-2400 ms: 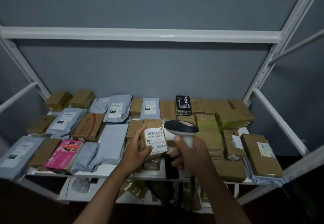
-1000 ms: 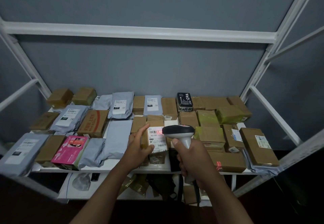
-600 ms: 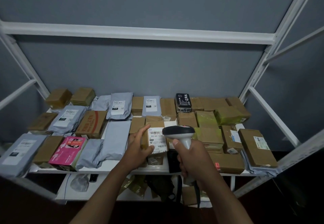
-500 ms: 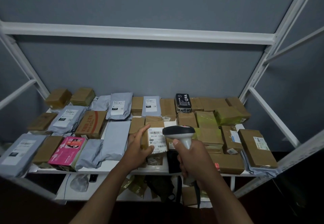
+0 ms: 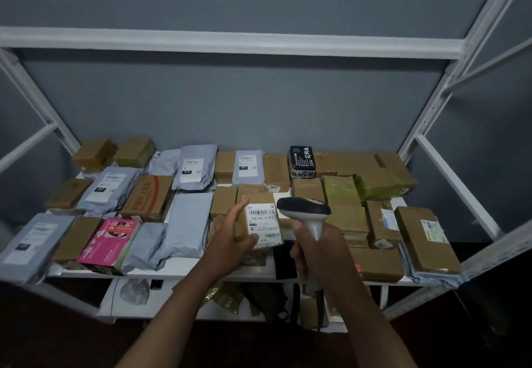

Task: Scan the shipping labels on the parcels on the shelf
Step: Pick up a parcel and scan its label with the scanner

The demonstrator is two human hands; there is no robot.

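A white metal shelf (image 5: 184, 268) carries several parcels: brown cardboard boxes, grey poly mailers and a pink box (image 5: 108, 242). My left hand (image 5: 231, 241) holds a small brown box (image 5: 260, 223) near the shelf's front middle, tilted up so its white barcode label faces me. My thumb lies across the box's lower left corner and my fingers reach up along its left side. Just right of the box, my right hand (image 5: 318, 252) grips the handle of a grey handheld barcode scanner (image 5: 305, 212), whose dark head sits beside the label.
White uprights and a crossbar (image 5: 230, 43) frame the shelf against a grey wall. A black box with white writing (image 5: 302, 161) stands at the back. A lower shelf (image 5: 132, 301) holds bags and packets. A scanner cable hangs below my right hand.
The red scan light seen on the label a second ago is gone. Both hands, the held box and the scanner have stayed nearly where they were.
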